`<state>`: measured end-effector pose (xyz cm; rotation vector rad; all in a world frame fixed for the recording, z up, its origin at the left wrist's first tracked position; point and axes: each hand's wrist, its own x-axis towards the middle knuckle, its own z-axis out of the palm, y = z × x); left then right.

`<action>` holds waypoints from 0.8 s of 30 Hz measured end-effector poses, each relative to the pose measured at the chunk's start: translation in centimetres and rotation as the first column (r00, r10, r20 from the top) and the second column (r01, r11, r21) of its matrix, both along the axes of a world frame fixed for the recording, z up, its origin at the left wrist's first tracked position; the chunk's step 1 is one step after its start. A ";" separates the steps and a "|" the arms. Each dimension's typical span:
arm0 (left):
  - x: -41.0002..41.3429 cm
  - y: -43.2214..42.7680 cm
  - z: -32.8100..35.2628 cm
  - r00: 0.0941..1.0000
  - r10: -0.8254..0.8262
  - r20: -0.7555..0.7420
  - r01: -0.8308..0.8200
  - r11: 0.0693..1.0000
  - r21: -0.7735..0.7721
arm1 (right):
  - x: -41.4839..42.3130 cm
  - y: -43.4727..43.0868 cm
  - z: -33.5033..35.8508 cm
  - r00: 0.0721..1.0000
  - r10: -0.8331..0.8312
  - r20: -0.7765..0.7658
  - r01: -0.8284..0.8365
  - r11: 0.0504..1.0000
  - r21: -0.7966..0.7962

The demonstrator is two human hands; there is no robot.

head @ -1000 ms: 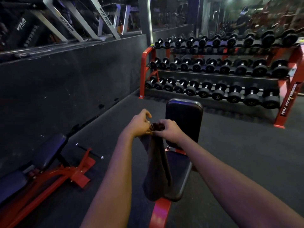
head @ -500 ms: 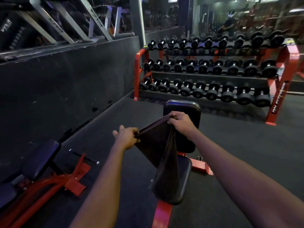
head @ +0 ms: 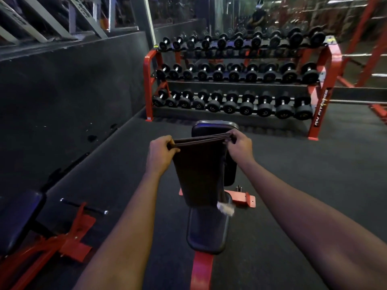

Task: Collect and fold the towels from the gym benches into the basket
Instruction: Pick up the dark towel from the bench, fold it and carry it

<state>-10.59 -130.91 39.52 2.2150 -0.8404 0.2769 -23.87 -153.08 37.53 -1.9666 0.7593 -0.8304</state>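
A dark brown towel (head: 199, 172) hangs folded in layers in front of me, its top edge stretched level between both hands. My left hand (head: 160, 152) pinches the left top corner and my right hand (head: 238, 146) pinches the right top corner. A small white tag (head: 226, 208) shows at the towel's lower right corner. The towel hangs over a black padded gym bench (head: 207, 233) with a red frame, and its lower edge reaches the seat pad. No basket is in view.
A red three-tier rack (head: 322, 101) of black dumbbells stands behind the bench. A second black and red bench (head: 41, 233) lies at the lower left beside a dark wall. The floor is dark rubber matting. A person is reflected in the far mirror (head: 256, 15).
My hands were together on the bunched towel, then moved apart. The towel's top edge is now pulled flat and level between them, and the cloth hangs straight.
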 end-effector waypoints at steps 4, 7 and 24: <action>-0.9 0.2 -2.5 1.000 0.003 -0.016 -0.003 1.000 -0.004 | -2.0 0.8 -2.2 1.000 -0.004 0.025 0.002 0.999 0.042; -1.4 0.8 -6.7 0.993 -0.074 -0.096 0.082 0.993 0.080 | -3.9 1.8 -5.9 0.999 -0.020 -0.043 0.024 0.997 0.077; -0.7 -3.3 -29.0 0.768 0.183 -0.614 0.137 0.889 0.437 | -2.6 -3.2 -27.5 0.732 0.316 -0.603 -0.057 0.911 0.409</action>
